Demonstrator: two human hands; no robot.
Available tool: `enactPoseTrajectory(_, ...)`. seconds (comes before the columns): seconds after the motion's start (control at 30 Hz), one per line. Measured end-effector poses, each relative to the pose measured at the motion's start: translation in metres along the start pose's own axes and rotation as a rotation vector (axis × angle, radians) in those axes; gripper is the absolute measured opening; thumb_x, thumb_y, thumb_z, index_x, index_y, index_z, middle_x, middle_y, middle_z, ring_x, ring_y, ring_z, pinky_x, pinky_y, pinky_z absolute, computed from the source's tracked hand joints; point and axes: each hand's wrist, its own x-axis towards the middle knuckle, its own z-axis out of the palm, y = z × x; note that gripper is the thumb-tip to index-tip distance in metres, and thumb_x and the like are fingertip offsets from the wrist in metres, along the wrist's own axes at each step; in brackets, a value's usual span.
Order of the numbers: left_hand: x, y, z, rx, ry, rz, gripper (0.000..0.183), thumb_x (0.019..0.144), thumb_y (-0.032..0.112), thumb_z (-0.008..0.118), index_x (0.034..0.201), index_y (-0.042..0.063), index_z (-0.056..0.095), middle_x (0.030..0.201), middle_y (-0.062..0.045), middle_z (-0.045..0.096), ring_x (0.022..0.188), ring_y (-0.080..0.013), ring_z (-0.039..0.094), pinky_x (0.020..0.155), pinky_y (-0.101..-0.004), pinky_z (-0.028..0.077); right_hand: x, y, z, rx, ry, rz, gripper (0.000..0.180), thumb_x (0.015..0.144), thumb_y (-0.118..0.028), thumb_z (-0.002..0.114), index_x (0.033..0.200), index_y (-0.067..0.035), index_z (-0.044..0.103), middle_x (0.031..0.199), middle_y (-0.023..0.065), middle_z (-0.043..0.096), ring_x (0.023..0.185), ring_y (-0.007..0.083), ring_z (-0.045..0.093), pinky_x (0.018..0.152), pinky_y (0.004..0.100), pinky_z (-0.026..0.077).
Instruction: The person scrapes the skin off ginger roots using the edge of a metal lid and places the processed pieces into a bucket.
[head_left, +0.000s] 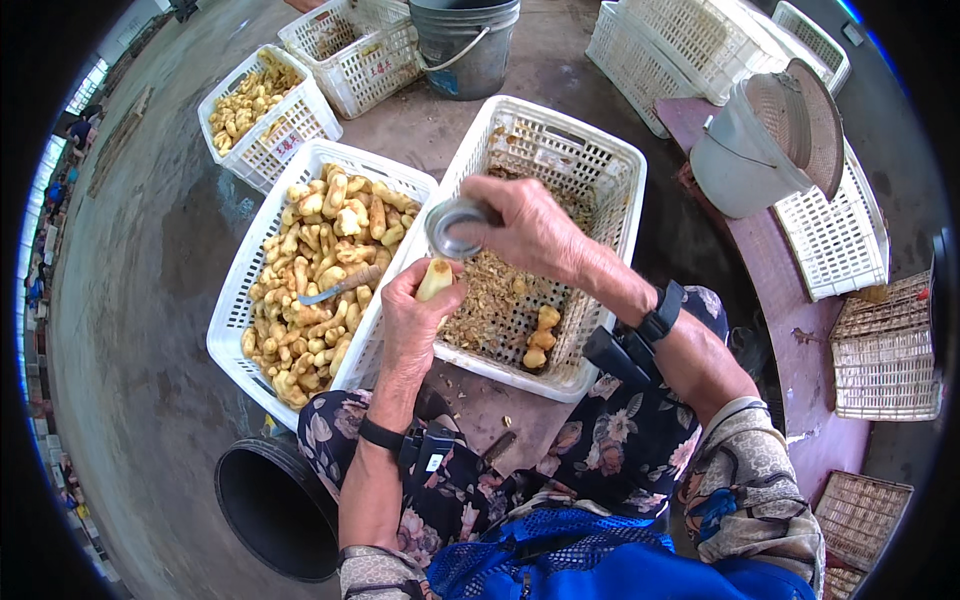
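My left hand (405, 311) grips a pale, peeled piece of ginger (435, 279), its cut-looking brown end pointing up. Just above that end, my right hand (532, 225) holds a round metal can or lid (452, 231) by its side; whether it touches the ginger is unclear. Both hands are over a white plastic crate (639, 180) with ginger peelings (487, 300) across its bottom. A knobbly ginger root (541, 337) lies in its near right corner. To the left, another white crate (232, 315) is heaped with ginger (300, 240); a curved-bladed knife (330, 291) rests on the heap.
A smaller crate of ginger (311, 101) and a grey bucket (465, 56) stand farther back. Stacked crates (637, 60) are at upper right, near a white bucket (739, 150) with a woven hat against it. A black bucket (277, 510) lies by my left leg.
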Motion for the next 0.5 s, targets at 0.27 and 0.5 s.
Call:
enactPoseTrajectory(0.27, 0.002, -0.005, -0.007, -0.061, -0.021, 0.004, 0.017, 0.074, 0.002, 0.074, 0.091, 0.002, 0.070, 0.077, 0.002, 0.063, 0.064, -0.0037, 0.054, 0.057, -0.0191, 0.043, 0.008, 0.019, -0.011, -0.222, 0.106, 0.072, 0.020, 0.086, -0.020, 0.070, 0.091, -0.002, 0.062, 0.076, 0.0136, 0.070, 0.068, 0.0270, 0.070, 0.064, 0.0411, 0.055)
enactPoseTrajectory(0.5, 0.001, -0.010, -0.009, 0.068, -0.011, -0.033, 0.019, 0.074, 0.001, 0.073, 0.093, 0.001, 0.071, 0.078, 0.000, 0.065, 0.066, -0.0054, 0.057, 0.058, -0.0198, 0.045, -0.002, 0.013, 0.014, -0.033, -0.070, -0.010, 0.018, 0.087, -0.018, 0.067, 0.090, -0.002, 0.059, 0.071, 0.0155, 0.066, 0.066, 0.0300, 0.067, 0.062, 0.0421, 0.052)
